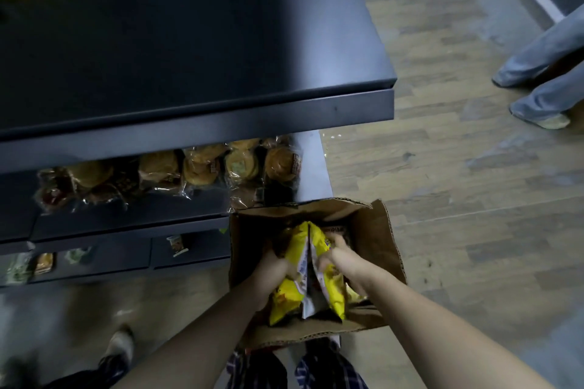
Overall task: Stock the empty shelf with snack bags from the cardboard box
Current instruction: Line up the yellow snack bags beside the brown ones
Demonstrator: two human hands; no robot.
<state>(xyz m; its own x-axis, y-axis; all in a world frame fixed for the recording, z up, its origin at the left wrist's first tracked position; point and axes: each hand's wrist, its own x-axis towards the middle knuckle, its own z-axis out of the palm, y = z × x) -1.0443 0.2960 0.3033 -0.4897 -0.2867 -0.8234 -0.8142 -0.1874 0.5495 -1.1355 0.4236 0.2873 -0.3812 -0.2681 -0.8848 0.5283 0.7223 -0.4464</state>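
- We're in a shop: tiered dark metal shelf point(189, 57).
- We see wrapped pastries point(202, 164) in a row below, cardboard box point(373, 230) w/ snack bags point(289, 294) on floor point(442, 183).

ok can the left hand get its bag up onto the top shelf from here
Probably yes. The left hand grips a yellow bag in the box, and the top shelf just above has an open front and a bare stretch; nothing shows between them.

Print on the yellow snack bags point(286, 297) and pastry wrappers point(279, 164) is too blurred to read.
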